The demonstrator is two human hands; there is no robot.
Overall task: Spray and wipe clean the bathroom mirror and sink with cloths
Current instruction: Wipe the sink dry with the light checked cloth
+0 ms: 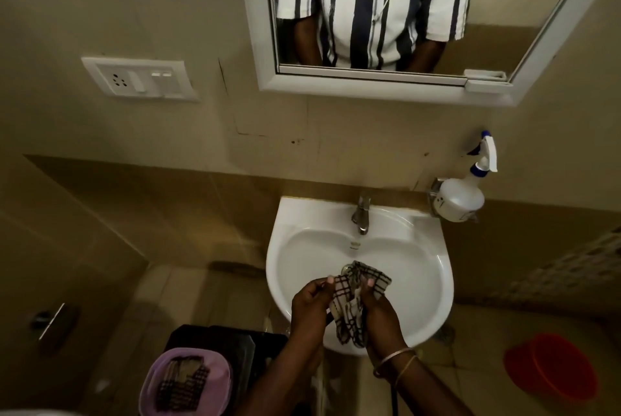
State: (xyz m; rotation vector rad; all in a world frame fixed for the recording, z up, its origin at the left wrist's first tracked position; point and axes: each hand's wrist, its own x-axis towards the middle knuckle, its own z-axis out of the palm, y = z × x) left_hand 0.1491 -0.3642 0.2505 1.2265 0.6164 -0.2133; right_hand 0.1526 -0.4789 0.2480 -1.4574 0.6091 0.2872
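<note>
A checked cloth [353,301] hangs bunched over the white sink [426,284], held from both sides. My left hand [311,303] pinches its left edge and my right hand [378,309] grips its right side, both above the basin's front half. The tap [361,214] stands at the back of the sink. A white spray bottle [462,195] with a blue-tipped trigger sits in a wall holder to the right of the sink. The white-framed mirror [336,77] hangs above and reflects a striped shirt.
A purple tub [151,382] holding another checked cloth [181,385] rests on a dark stand at the lower left. A red bucket [551,368] stands on the floor at the right. A socket and switch plate [139,79] is on the left wall.
</note>
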